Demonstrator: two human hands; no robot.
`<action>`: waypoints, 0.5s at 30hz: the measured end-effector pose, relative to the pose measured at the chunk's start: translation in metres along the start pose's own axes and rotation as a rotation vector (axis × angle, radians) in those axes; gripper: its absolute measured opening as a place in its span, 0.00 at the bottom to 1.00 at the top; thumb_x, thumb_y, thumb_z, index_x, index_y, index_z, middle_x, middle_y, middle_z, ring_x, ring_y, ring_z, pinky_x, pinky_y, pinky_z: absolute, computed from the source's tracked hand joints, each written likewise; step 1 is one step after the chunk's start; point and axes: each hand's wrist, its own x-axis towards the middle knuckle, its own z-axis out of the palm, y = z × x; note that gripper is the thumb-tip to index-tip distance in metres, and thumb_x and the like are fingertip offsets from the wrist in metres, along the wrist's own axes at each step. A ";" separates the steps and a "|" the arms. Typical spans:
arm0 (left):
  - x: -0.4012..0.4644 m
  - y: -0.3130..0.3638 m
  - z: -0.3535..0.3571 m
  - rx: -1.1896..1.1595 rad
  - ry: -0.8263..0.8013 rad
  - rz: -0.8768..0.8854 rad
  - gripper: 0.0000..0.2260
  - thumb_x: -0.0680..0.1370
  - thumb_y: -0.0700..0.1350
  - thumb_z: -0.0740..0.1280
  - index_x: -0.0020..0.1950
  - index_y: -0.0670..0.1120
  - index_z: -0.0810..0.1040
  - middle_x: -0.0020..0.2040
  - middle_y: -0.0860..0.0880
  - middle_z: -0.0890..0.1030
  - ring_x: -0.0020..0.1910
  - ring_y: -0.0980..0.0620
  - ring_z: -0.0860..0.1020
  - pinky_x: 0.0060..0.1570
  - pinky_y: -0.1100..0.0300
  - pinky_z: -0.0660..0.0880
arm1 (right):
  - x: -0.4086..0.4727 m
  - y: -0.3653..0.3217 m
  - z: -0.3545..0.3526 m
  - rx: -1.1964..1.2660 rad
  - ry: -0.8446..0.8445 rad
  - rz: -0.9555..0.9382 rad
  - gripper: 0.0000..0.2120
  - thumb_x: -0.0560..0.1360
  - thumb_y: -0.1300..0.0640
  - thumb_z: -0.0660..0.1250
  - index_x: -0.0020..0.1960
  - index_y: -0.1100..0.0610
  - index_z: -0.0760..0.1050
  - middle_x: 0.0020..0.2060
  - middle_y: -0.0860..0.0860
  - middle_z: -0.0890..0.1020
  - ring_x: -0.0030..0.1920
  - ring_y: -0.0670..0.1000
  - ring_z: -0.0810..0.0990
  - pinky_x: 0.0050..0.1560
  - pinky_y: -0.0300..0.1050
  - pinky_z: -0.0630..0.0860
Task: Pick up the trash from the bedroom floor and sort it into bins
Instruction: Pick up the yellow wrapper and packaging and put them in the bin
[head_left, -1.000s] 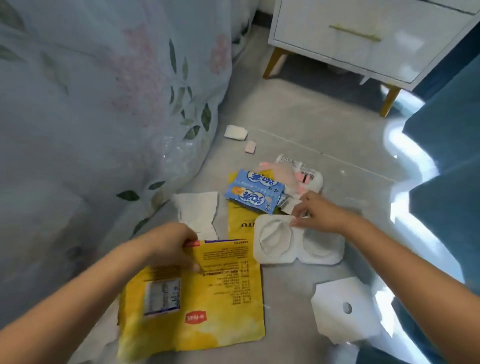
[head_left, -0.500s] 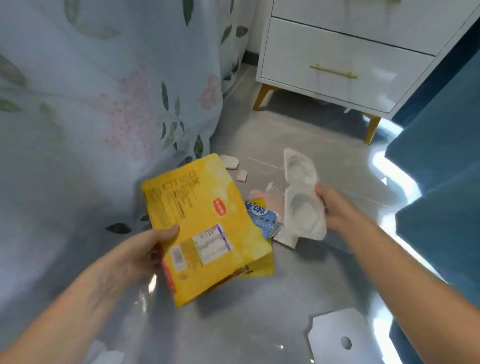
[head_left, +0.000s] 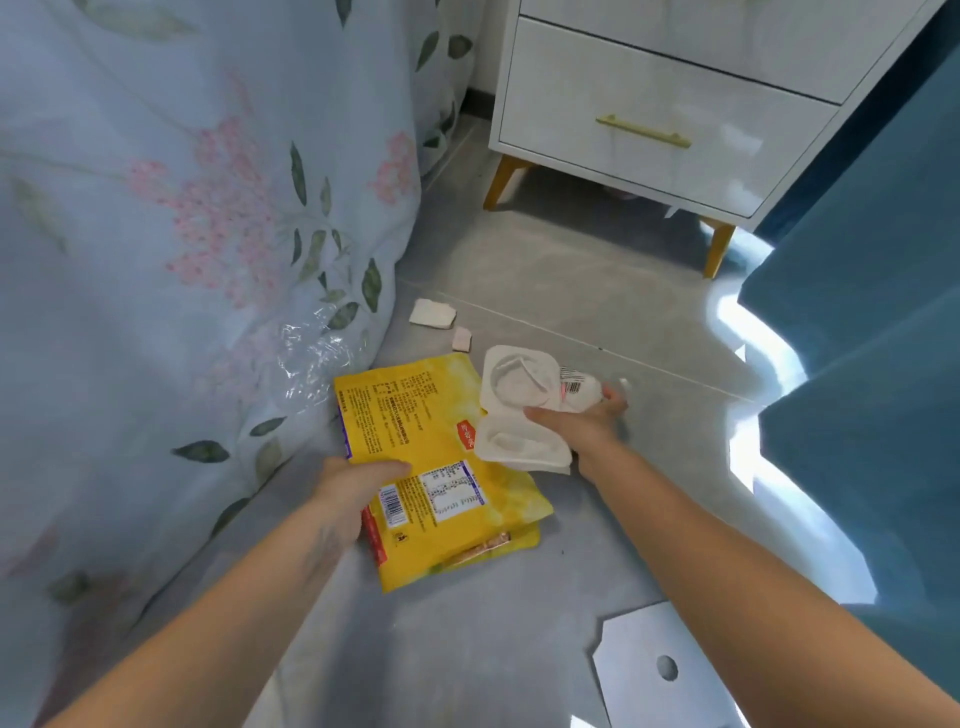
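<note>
We see two bare arms reaching down to a grey floor (head_left: 545, 270). Our left hand (head_left: 348, 488) grips yellow bags (head_left: 436, 467) by their left edge, with the thumb curled over the top one. The bags are flat, with small print and a barcode facing up. They look like two, one under the other.

Our right hand (head_left: 576, 426) holds a white tray (head_left: 514, 410) with two round hollows. The fingers curl round its right side. A small white wrapper (head_left: 576, 387) with a barcode is pinched in the same hand, just behind the tray. The tray touches the right edge of the top bag.

Two little pale scraps (head_left: 434, 314) lie on the floor beyond the bags. A crinkly clear plastic piece (head_left: 311, 358) sits against a flowery bedsheet (head_left: 182, 208) on the left. A white card (head_left: 660, 670) with a round hole lies near us. A white drawer (head_left: 649, 119) on gold legs stands at the back. A blue cloth (head_left: 862, 322) hangs on the right.
</note>
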 end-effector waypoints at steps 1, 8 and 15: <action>-0.002 0.000 -0.002 -0.044 -0.050 -0.043 0.16 0.70 0.35 0.73 0.57 0.38 0.79 0.48 0.39 0.83 0.47 0.40 0.81 0.53 0.47 0.76 | -0.002 0.001 0.000 0.050 -0.013 0.014 0.45 0.60 0.64 0.80 0.69 0.56 0.56 0.56 0.52 0.74 0.53 0.53 0.76 0.55 0.49 0.76; -0.030 0.008 -0.026 -0.112 -0.199 0.009 0.14 0.75 0.38 0.69 0.61 0.43 0.77 0.51 0.42 0.84 0.47 0.42 0.83 0.42 0.51 0.79 | -0.017 -0.001 -0.015 0.161 -0.281 0.007 0.17 0.68 0.70 0.72 0.56 0.62 0.77 0.53 0.61 0.81 0.39 0.51 0.83 0.34 0.44 0.82; -0.117 0.068 -0.093 -0.088 -0.170 0.236 0.12 0.76 0.39 0.66 0.59 0.45 0.77 0.48 0.40 0.86 0.42 0.40 0.85 0.40 0.50 0.81 | -0.028 -0.078 -0.055 0.142 -0.340 -0.131 0.25 0.66 0.69 0.73 0.62 0.62 0.73 0.50 0.58 0.83 0.43 0.52 0.84 0.37 0.44 0.82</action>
